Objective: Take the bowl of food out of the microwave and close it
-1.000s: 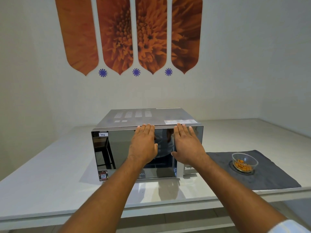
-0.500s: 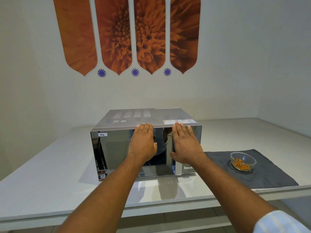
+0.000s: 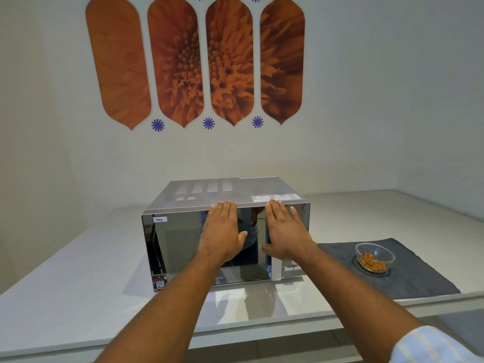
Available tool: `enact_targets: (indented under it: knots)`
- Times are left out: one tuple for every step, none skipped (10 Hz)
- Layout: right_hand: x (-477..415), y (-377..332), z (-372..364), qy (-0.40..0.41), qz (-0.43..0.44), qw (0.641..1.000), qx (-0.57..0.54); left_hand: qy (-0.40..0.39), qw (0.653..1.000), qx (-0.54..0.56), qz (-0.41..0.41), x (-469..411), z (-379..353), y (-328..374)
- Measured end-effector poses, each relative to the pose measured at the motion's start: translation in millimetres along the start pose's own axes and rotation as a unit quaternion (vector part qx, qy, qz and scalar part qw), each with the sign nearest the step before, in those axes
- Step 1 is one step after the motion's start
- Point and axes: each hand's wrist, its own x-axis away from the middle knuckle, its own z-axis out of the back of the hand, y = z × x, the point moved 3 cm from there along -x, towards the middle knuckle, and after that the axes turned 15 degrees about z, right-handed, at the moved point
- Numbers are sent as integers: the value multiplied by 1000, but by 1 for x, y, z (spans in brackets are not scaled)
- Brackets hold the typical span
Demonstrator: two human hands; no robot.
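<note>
A silver microwave [image 3: 180, 244] with a mirrored door stands on the white counter, and its door is closed. My left hand [image 3: 222, 233] lies flat against the door with the fingers together and pointing up. My right hand [image 3: 285, 231] is flat over the door's right edge, beside the control panel and white handle. Neither hand holds anything. A clear glass bowl [image 3: 375, 256] with orange food sits on a dark grey mat [image 3: 419, 273] to the right of the microwave, about a forearm's length from my right hand.
The white counter [image 3: 78, 279] runs wide to the left and behind the mat, with its front edge close to me. A wall with orange flower panels [image 3: 196, 61] rises behind the microwave. A second wall closes the right corner.
Both hands stay pressed flat on the microwave door. The view has tilted slightly, so everything sits a little lower in frame. The bowl has not moved.
</note>
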Motion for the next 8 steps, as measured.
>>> enact_targets:
  knots:
    - [1, 1, 2, -10, 6, 1000, -7, 16, 1000, -9, -14, 2, 4, 1]
    - [0, 1, 7, -14, 7, 1000, -12, 15, 999, -30, -20, 3, 13, 6]
    - [-3, 2, 9, -21, 7, 999, -29, -5, 998, -61, -26, 2, 19, 6]
    - [2, -2, 9, -28, 11, 999, -38, -18, 996, -86, -29, 2, 25, 4]
    - [10, -8, 17, -19, 22, 999, -36, 10, 997, -70, -27, 0, 38, 8]
    - [20, -19, 39, -16, 28, 999, -42, 46, 997, -60, -26, -3, 55, 12]
    - [33, -26, 76, 23, 32, 998, -47, 89, 994, -55, -25, -11, 73, 13]
    - [50, -35, 119, 87, 39, 995, -17, 160, 986, -53, -16, -17, 96, 15]
